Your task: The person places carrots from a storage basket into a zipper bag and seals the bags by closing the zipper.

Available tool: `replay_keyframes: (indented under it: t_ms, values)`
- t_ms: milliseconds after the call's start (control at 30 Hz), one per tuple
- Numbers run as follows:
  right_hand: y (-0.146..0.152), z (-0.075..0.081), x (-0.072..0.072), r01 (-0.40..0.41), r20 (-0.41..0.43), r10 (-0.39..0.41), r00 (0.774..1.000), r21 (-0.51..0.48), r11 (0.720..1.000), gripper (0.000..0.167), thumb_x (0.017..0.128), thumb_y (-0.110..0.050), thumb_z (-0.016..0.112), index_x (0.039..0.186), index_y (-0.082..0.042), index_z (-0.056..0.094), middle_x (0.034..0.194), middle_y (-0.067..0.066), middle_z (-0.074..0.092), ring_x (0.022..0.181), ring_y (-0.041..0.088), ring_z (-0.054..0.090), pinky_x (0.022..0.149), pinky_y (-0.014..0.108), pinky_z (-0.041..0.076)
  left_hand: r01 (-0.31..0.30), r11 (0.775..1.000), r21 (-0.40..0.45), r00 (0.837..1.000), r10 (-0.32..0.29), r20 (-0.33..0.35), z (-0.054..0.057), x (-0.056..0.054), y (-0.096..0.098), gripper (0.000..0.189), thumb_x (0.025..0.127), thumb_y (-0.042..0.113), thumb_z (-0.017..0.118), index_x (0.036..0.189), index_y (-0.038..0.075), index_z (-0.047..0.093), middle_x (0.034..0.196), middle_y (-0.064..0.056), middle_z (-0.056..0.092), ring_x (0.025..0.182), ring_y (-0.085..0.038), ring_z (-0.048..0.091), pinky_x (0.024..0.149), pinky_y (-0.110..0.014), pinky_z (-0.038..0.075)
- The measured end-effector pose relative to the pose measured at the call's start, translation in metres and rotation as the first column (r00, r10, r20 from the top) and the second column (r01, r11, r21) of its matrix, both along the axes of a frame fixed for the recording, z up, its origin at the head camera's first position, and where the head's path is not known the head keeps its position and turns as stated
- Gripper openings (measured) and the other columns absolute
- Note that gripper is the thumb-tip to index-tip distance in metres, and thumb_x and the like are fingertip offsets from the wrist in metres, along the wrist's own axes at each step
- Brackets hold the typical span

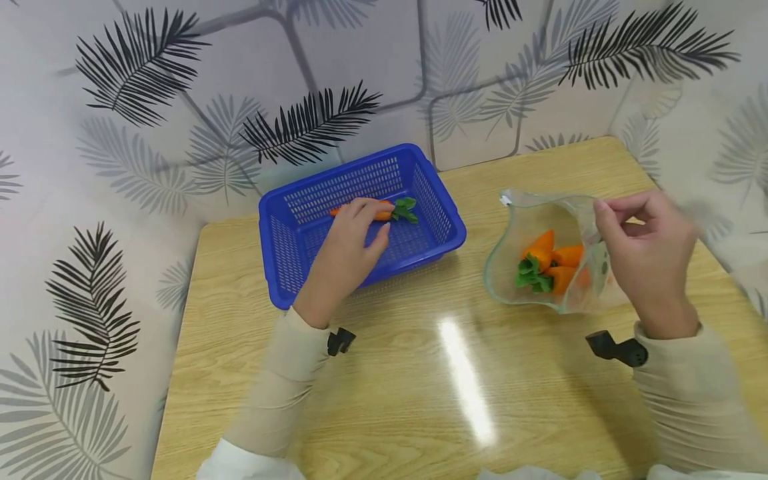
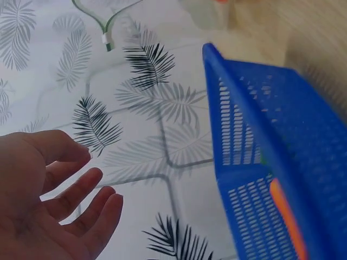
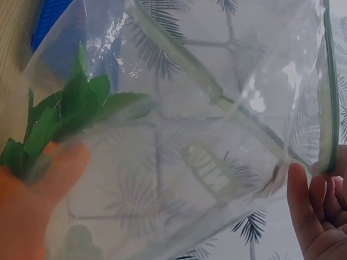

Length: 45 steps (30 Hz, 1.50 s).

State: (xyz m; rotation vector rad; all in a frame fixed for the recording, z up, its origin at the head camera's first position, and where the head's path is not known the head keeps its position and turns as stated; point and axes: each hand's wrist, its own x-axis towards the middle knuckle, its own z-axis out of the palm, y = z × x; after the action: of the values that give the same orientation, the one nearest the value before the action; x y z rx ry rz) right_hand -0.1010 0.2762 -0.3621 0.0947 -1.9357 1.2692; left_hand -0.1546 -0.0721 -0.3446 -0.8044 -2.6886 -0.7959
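My left hand [image 1: 343, 250] reaches over a blue plastic basket [image 1: 454, 230], its fingers above an orange carrot [image 1: 384, 215] with green leaves that lies inside. In the left wrist view the fingers of that hand [image 2: 59, 200] are loosely bent around nothing, apart from the basket. With thumb and fingers my right hand [image 1: 654, 250] pinches the edge of a clear zip bag [image 1: 501, 280], whose mouth gapes. Several carrots [image 1: 540, 250] with leafy tops lie in the bag. The right wrist view shows the bag's green zip strip [image 3: 179, 51] near the fingertips.
Both things stand on a light wooden table [image 1: 408, 387], the basket at the back left and the bag to its right. A wall with a leaf pattern [image 1: 360, 60] rises right behind the basket. A light reflection [image 1: 465, 380] shines on the tabletop.
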Motion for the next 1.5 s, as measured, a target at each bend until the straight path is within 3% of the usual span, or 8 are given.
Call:
replay_keyframes:
  t_ms: [333,533,633,800,967,1100,1333,1500]
  values:
    - [0.002,-0.007,0.003,0.008,-0.003,-0.008,1.000,0.018,1.000,0.015,0.077,0.003,0.069,0.077,0.015,0.060,0.068,-0.009,0.059,0.054,-0.001,0.051,0.048,0.006,0.040,0.034,0.993,-0.117,0.989,-0.017,0.148,0.034,-0.036,-0.008,0.031,0.093,0.018,0.056,0.123,0.011,0.056,0.124,-0.005,0.051,0.114,-0.023,0.045,0.097,-0.035,0.038]
    - [0.003,-0.009,0.003,0.009,0.012,-0.009,1.000,0.003,1.000,0.014,0.077,0.004,0.068,0.077,0.016,0.061,0.067,-0.009,0.058,0.051,0.000,0.050,0.047,0.007,0.039,0.063,0.991,-0.117,0.944,-0.021,0.329,0.047,-0.065,-0.007,0.037,0.094,0.021,0.054,0.130,0.011,0.051,0.130,-0.006,0.048,0.113,-0.021,0.047,0.092,-0.034,0.043]
    - [0.003,-0.009,0.004,0.006,0.018,-0.006,1.000,-0.013,1.000,0.014,0.077,0.004,0.068,0.078,0.016,0.061,0.067,-0.007,0.058,0.052,0.001,0.050,0.046,0.007,0.040,0.062,0.989,-0.136,0.925,-0.006,0.379,0.048,-0.082,-0.008,0.038,0.095,0.021,0.054,0.131,0.011,0.049,0.132,-0.006,0.046,0.115,-0.021,0.046,0.094,-0.035,0.042]
    - [0.005,-0.010,0.005,0.010,0.023,-0.010,1.000,-0.016,1.000,0.014,0.078,0.003,0.068,0.078,0.015,0.061,0.067,-0.006,0.059,0.053,0.002,0.051,0.046,0.007,0.040,0.068,0.976,-0.208,0.924,0.017,0.382,0.035,-0.110,-0.010,0.038,0.094,0.018,0.054,0.130,0.007,0.050,0.133,-0.008,0.046,0.118,-0.024,0.044,0.100,-0.036,0.037]
    - [0.005,-0.011,0.005,0.007,0.021,-0.006,1.000,-0.024,1.000,0.015,0.078,0.003,0.068,0.078,0.016,0.061,0.067,-0.006,0.059,0.053,0.002,0.050,0.045,0.008,0.039,0.111,0.917,-0.383,0.918,0.053,0.392,0.013,-0.134,-0.008,0.038,0.092,0.017,0.057,0.129,0.006,0.052,0.134,-0.012,0.046,0.127,-0.027,0.036,0.107,-0.042,0.025]
    - [0.003,-0.008,0.008,0.005,0.016,-0.004,1.000,-0.044,0.999,0.015,0.077,0.005,0.068,0.077,0.018,0.060,0.067,-0.007,0.059,0.052,0.002,0.050,0.044,0.008,0.038,0.162,0.873,-0.461,0.886,0.078,0.457,-0.001,-0.149,-0.007,0.040,0.092,0.014,0.056,0.131,0.007,0.049,0.136,-0.013,0.043,0.130,-0.030,0.031,0.108,-0.044,0.023]
    - [0.000,-0.005,0.013,0.012,0.019,-0.011,1.000,-0.071,0.997,0.016,0.077,0.006,0.067,0.077,0.020,0.058,0.065,-0.008,0.059,0.049,0.000,0.049,0.044,0.008,0.037,0.190,0.858,-0.478,0.797,0.150,0.585,-0.016,-0.156,-0.003,0.045,0.093,0.017,0.057,0.136,0.013,0.045,0.140,-0.008,0.041,0.129,-0.026,0.034,0.105,-0.045,0.029]
    - [-0.001,-0.009,0.011,0.018,0.022,-0.016,1.000,-0.074,0.997,0.016,0.077,0.006,0.067,0.077,0.019,0.059,0.065,-0.008,0.059,0.048,0.000,0.049,0.045,0.008,0.039,0.188,0.834,-0.518,0.787,0.188,0.588,-0.024,-0.154,0.004,0.044,0.092,0.017,0.057,0.135,0.015,0.047,0.140,-0.008,0.041,0.129,-0.026,0.034,0.104,-0.047,0.030]
